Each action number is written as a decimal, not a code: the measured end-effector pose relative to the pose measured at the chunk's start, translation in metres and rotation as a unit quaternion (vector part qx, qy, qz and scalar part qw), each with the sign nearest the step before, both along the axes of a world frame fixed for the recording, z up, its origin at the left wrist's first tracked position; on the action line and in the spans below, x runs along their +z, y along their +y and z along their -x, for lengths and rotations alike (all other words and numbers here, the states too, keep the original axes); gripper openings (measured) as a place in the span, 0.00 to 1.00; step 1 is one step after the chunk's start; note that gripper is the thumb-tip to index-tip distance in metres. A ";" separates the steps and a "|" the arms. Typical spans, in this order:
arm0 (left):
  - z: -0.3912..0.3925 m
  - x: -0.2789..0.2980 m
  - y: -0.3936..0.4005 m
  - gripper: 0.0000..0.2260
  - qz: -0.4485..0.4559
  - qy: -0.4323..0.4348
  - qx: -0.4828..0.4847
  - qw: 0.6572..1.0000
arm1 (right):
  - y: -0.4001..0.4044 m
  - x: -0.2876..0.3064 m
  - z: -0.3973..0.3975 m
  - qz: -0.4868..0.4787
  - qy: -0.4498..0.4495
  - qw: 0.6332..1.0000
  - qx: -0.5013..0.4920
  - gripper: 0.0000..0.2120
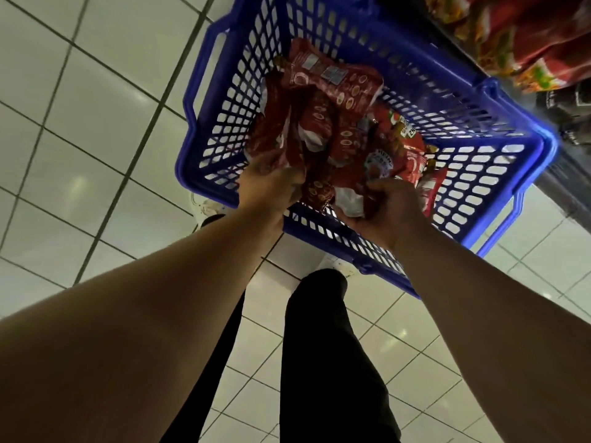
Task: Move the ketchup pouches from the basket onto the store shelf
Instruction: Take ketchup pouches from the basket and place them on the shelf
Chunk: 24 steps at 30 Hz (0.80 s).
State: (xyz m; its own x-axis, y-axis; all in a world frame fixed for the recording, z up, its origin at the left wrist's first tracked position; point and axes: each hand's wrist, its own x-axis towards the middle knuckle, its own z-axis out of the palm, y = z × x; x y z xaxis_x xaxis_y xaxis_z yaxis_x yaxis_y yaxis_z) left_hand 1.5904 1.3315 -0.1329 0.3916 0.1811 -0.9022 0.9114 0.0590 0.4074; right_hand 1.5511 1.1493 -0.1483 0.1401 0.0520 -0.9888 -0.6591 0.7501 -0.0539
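Two bare arms down from above, straight into shot. Pale tiled floor (96, 129) everywhere underneath, dark grout lines crossing it, glare spots on the glaze. Big blue basket (377, 43) sitting on that floor, lattice walls, moulded handle slots on the left rim and the near right rim. Tucked just beside the store shelf (572, 183) at the right edge, far corner of the basket close against it. Up on the shelf, blurred red and yellow-green packets (524, 39) already stacked; something dark below them, too smeared to name. Black trouser legs (319, 353) at the bottom centre, a pale shoe (208, 211) peeking out near the basket's near left corner.

Inside the basket, a heap of red ketchup pouches (335, 87), piled loose and overlapping, one lying flat on top toward the far side with its printed back panel up, others crumpled beneath and to the right with a round label showing.

Left hand (268, 183) over the near wall, fingers closed on the lower edge of a bunch of pouches, grasping them. Right hand (388, 207) just beside it, also curled shut round pouches at the near side, a white patch of packaging showing between thumb and fingers. Both hands low in the basket, near each other, not touching.
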 end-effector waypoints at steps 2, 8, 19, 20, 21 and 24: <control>-0.011 -0.004 0.001 0.12 0.075 0.043 0.064 0.994 | 0.004 -0.002 -0.004 0.030 0.004 0.999 0.027 0.14; -0.035 -0.033 0.004 0.16 0.095 0.191 0.035 0.976 | 0.002 -0.009 -0.024 0.055 0.016 0.994 0.092 0.19; -0.027 -0.032 0.006 0.21 0.205 0.207 0.060 0.955 | 0.009 0.008 0.000 0.044 0.016 0.990 0.131 0.08; -0.029 -0.027 0.005 0.22 0.212 0.208 0.060 0.953 | 0.012 0.011 0.005 0.038 0.016 0.991 0.125 0.07; -0.030 -0.020 0.005 0.23 0.221 0.207 0.061 0.951 | 0.014 0.016 0.011 0.033 0.015 0.993 0.115 0.08; -0.031 0.009 0.007 0.20 0.258 0.195 0.051 0.945 | 0.023 0.041 0.022 0.019 -0.007 0.996 0.088 0.12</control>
